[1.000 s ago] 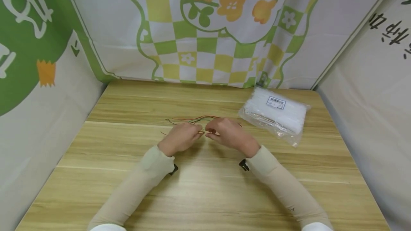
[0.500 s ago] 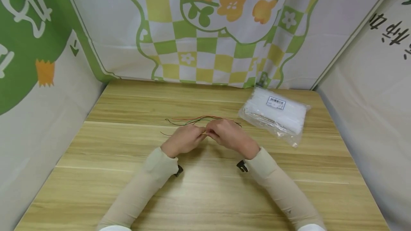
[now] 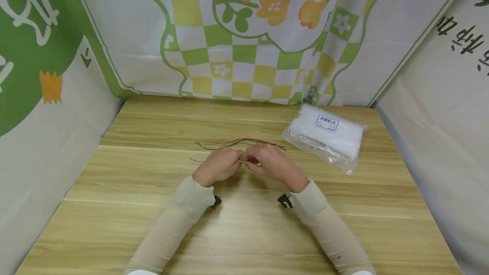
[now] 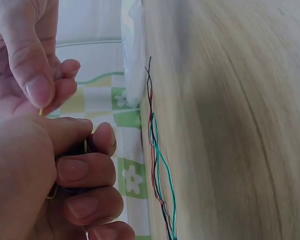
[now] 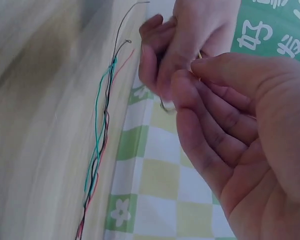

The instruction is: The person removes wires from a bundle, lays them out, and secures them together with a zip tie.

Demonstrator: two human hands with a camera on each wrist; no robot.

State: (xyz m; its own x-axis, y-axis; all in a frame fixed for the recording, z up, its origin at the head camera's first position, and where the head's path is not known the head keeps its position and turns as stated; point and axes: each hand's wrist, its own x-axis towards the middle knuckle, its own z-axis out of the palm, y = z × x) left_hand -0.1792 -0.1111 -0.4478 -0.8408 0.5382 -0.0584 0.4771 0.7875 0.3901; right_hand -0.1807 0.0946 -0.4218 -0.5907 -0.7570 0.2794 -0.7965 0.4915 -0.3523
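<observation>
My left hand holds a small bunch of thin wire in its curled fingers, mostly hidden inside the grip. From that grip a yellow wire runs up to my right hand. In the right wrist view the right thumb and forefinger pinch this wire, while the other fingers are loosely bent. One dark wire end sticks out to the left, past the left hand. Just beyond both hands, a loose bundle of red, black and green wires lies lengthwise on the table.
A clear plastic bag packed with white strips, with a barcode label, lies at the back right of the wooden table. Printed fabric hangs behind the table, and more stands on both sides.
The right fingers were parted a second ago, then came together at the left fingertips, and now pinch the yellow wire. The left hand has shifted slightly right. The loose bundle stays put.
</observation>
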